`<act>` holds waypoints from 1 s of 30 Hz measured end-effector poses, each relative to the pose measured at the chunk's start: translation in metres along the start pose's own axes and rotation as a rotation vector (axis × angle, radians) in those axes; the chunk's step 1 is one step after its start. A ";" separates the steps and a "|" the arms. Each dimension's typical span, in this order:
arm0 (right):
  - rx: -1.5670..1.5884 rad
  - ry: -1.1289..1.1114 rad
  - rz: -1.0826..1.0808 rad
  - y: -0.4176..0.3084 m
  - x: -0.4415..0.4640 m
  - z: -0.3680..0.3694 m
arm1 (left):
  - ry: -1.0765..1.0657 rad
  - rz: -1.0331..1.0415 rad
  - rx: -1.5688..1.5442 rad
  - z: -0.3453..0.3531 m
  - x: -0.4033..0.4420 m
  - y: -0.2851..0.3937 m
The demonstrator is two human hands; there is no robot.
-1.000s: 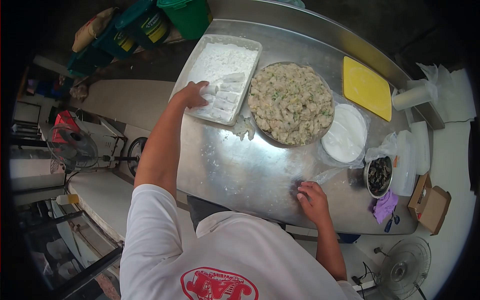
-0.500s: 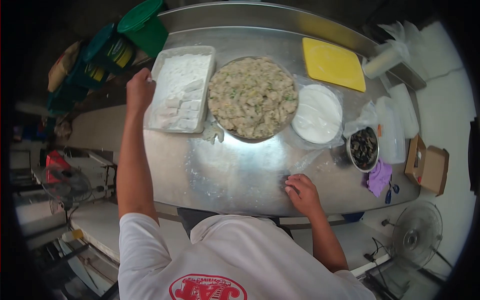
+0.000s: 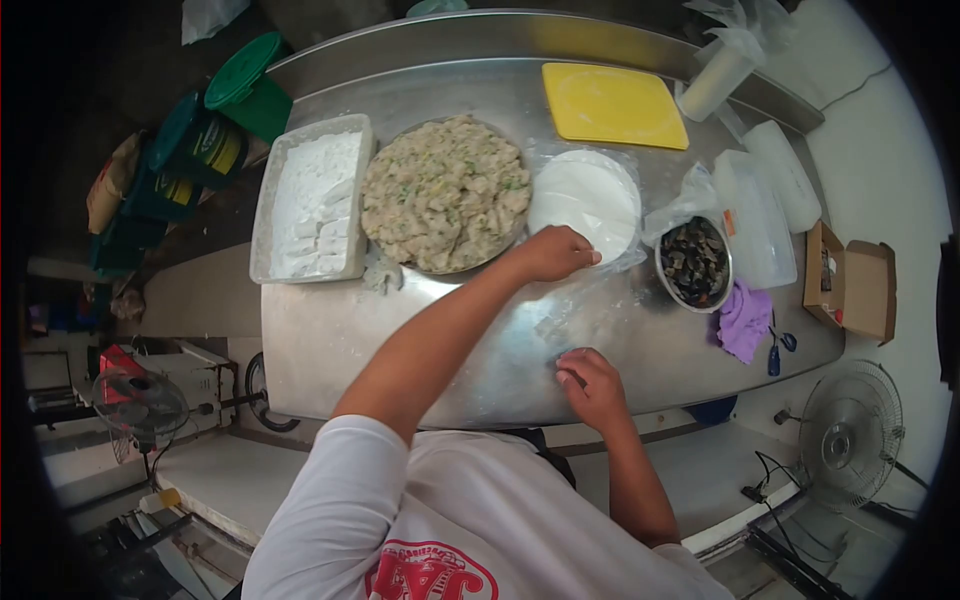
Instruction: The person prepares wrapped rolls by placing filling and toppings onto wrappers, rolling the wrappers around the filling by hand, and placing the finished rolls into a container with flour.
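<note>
Overlapping the near edge of the white round stack (image 3: 583, 190), the left hand (image 3: 553, 254) had its fingers bent together; whether they gripped anything could not be told. The stack lay on clear plastic on the metal bench (image 3: 430, 385), just right of a heaped, green-flecked mixture (image 3: 445, 190) in a round bowl. The right hand (image 3: 595, 388) was above the bench's near side, fingers loosely curled; whether they met the thumb was unclear. Left of the mixture stood a tray (image 3: 262, 225) of white powder, with pale rolls (image 3: 325, 240) side by side in its near right part. A yellow board (image 3: 615, 106) lay behind the stack, while a bowl of dark pieces (image 3: 694, 262) stood to its right, beside a purple cloth (image 3: 745, 322).
</note>
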State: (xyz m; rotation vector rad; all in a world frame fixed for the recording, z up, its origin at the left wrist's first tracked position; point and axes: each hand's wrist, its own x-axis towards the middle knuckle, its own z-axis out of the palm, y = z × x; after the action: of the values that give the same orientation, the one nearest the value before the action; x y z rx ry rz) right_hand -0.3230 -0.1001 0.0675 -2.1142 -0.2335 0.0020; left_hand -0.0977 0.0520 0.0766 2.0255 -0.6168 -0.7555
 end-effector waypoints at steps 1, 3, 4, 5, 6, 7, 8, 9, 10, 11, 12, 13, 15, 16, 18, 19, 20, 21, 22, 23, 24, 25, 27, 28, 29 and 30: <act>-0.013 0.013 -0.021 0.002 -0.006 -0.004 | -0.008 0.011 0.001 0.021 0.026 -0.025; -0.023 0.056 0.004 0.004 -0.020 -0.013 | 0.483 0.282 0.379 0.061 0.073 -0.076; -0.024 0.089 0.028 0.005 -0.029 -0.015 | 0.473 0.052 0.404 0.055 0.062 -0.048; -0.021 0.099 0.038 0.009 -0.037 -0.016 | 0.460 0.057 0.407 0.048 0.058 -0.035; -0.013 0.128 0.065 0.015 -0.046 -0.017 | 0.448 0.033 0.456 0.042 0.057 -0.028; -0.003 0.155 0.091 0.019 -0.055 -0.017 | 0.436 0.008 0.506 0.038 0.058 -0.027; 0.003 0.163 0.101 0.022 -0.063 -0.017 | 0.495 0.057 0.484 0.039 0.067 -0.038; 0.004 0.160 0.133 0.025 -0.068 -0.017 | 0.486 0.058 0.490 0.037 0.074 -0.043; 0.003 0.155 0.163 0.026 -0.071 -0.017 | 0.448 0.032 0.382 0.033 0.079 -0.047; 0.008 0.159 0.164 0.028 -0.072 -0.017 | 0.413 0.006 0.273 0.028 0.085 -0.050; 0.011 0.156 0.159 0.029 -0.073 -0.017 | 0.397 0.094 0.092 0.022 0.087 -0.051; 0.016 0.152 0.152 0.029 -0.072 -0.015 | 0.395 0.091 0.096 0.020 0.087 -0.051; 0.022 0.138 0.155 0.027 -0.066 -0.013 | 0.315 0.135 0.190 0.014 0.084 -0.052; 0.020 0.123 0.152 0.025 -0.061 -0.014 | 0.328 0.137 0.192 0.019 0.080 -0.054; 0.014 0.114 0.113 0.022 -0.048 -0.013 | 0.504 0.270 0.518 0.030 0.070 -0.056; 0.012 0.107 0.101 0.019 -0.045 -0.013 | 0.513 0.275 0.518 0.028 0.073 -0.057; 0.005 0.105 0.097 0.016 -0.041 -0.013 | 0.467 0.227 0.444 0.028 0.074 -0.058; 0.003 0.111 0.077 0.013 -0.037 -0.014 | 0.419 0.180 0.369 0.028 0.075 -0.058; 0.001 0.115 0.060 0.011 -0.035 -0.013 | 0.422 0.180 0.362 0.030 0.075 -0.058; -0.004 0.110 0.059 0.009 -0.036 -0.013 | 0.467 0.199 0.345 0.032 0.075 -0.058; -0.005 0.114 0.055 0.007 -0.036 -0.012 | 0.513 0.218 0.327 0.034 0.075 -0.058; -0.006 0.117 0.047 0.006 -0.036 -0.012 | 0.521 0.219 0.323 0.036 0.074 -0.059; -0.011 0.116 0.053 0.007 -0.042 -0.008 | 0.667 0.357 0.351 0.042 0.070 -0.060; -0.011 0.120 0.067 0.008 -0.047 -0.006 | 0.667 0.359 0.349 0.040 0.071 -0.062; -0.013 0.122 0.069 0.008 -0.052 -0.005 | 0.586 0.311 0.302 0.035 0.074 -0.064; -0.003 0.117 0.094 0.008 -0.056 -0.004 | 0.502 0.263 0.257 0.030 0.077 -0.066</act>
State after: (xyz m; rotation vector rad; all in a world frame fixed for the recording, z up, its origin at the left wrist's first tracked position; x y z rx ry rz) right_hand -0.3762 -0.1168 0.0582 -2.1182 -0.0644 -0.0669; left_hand -0.0563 0.0178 -0.0146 2.1939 -0.6863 -0.0015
